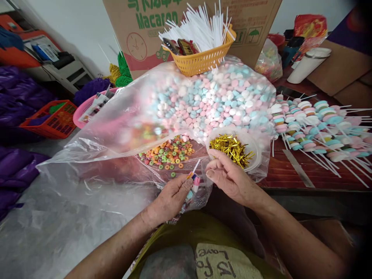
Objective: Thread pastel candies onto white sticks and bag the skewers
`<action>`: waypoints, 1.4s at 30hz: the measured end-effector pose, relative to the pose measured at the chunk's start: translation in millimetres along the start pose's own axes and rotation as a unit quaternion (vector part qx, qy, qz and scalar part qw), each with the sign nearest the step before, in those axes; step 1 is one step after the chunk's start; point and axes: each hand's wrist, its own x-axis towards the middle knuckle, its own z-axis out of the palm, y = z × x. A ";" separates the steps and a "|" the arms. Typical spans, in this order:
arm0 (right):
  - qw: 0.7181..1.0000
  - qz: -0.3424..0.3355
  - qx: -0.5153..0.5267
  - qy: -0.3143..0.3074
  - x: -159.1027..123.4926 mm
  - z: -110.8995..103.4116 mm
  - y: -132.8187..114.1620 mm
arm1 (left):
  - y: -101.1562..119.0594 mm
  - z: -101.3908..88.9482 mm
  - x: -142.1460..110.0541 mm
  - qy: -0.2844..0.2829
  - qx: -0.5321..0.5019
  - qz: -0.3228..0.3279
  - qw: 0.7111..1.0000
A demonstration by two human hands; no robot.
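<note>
Low at the table's front edge, my left hand (174,195) is closed round a candy skewer (195,183). Its white stick points up to the right, and pink and white candy shows beside my thumb; the rest is hidden by my fingers. My right hand (231,180) hovers at the near rim of a clear plastic tub (255,157). Its fingers are loosely curved, thumb and index apart, and nothing shows between them. Gold twist ties (232,149) fill the tub. Ring-shaped candies (171,153) in several colours lie loose to the left of it.
A large clear bag (110,151) holds pink, blue and white candies (203,97). Behind stands a yellow basket (197,62) of white sticks (203,31), against a cardboard box (136,46). Finished-looking candy skewers (322,128) are piled at right. A red basket (52,126) sits left.
</note>
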 end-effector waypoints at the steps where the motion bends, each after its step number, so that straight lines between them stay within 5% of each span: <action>1: 0.999 0.025 0.035 -0.024 -2.4 5.4 2.6 | -3.6 4.2 1.0 0.034 0.029 0.013 0.999; 4: 0.997 0.044 0.028 -0.057 -8.5 21.9 6.6 | -10.9 11.5 4.0 0.082 0.106 0.049 0.990; 6: 1.000 0.016 -0.016 -0.011 -10.9 30.3 5.3 | -12.7 11.8 4.6 0.072 0.096 0.046 0.992; 10: 0.998 0.007 -0.016 0.060 -10.9 36.3 -1.2 | -15.4 8.2 1.7 -0.023 -0.043 0.001 0.999; 13: 0.993 0.097 0.069 0.007 -6.8 32.7 -3.4 | -15.7 7.3 0.3 -0.106 -0.168 -0.022 0.980; 15: 0.987 0.136 0.080 -0.032 -3.7 27.2 -3.8 | -11.3 6.6 1.1 -0.124 -0.149 -0.006 0.981; 18: 0.992 -0.001 -0.099 0.080 -2.2 15.5 -6.7 | 2.0 1.5 3.2 -0.112 -0.043 -0.003 0.993; 20: 0.936 -0.188 -0.276 0.109 -4.2 7.1 -10.6 | 11.1 -4.3 4.4 -0.119 -0.038 -0.024 0.992; 23: 0.795 -0.389 -0.466 -0.006 -9.3 -1.7 -15.2 | 18.6 -13.1 6.9 -0.207 -0.064 -0.045 0.975; 25: 0.736 -0.431 -0.521 -0.047 -12.8 -3.4 -14.4 | 20.3 -16.9 9.9 -0.292 -0.051 -0.046 0.954; 27: 0.730 -0.422 -0.533 -0.068 -16.5 -1.5 -10.5 | 22.7 -18.1 13.0 -0.340 -0.003 -0.046 0.939; 30: 0.826 -0.291 -0.466 -0.126 -22.9 4.5 -5.1 | 29.8 -16.0 15.1 -0.272 0.218 0.040 0.936; 33: 0.920 -0.118 -0.332 -0.169 -25.1 -1.3 -7.6 | 32.9 -12.4 14.5 -0.121 0.448 0.237 0.853; 35: 0.951 -0.045 -0.241 -0.187 -19.2 -19.2 -11.5 | 27.0 -10.7 15.3 -0.032 0.470 0.322 0.821; 36: 0.961 -0.026 -0.208 -0.180 -13.3 -31.8 -12.2 | 21.8 -10.0 16.8 0.013 0.439 0.331 0.835; 39: 0.963 -0.041 -0.258 -0.071 13.7 -70.7 -2.6 | 3.8 -6.1 25.5 0.145 0.219 0.211 0.941; 42: 0.876 -0.134 -0.458 -0.065 42.9 -92.8 21.2 | -6.1 0.9 36.0 0.183 -0.051 0.039 0.981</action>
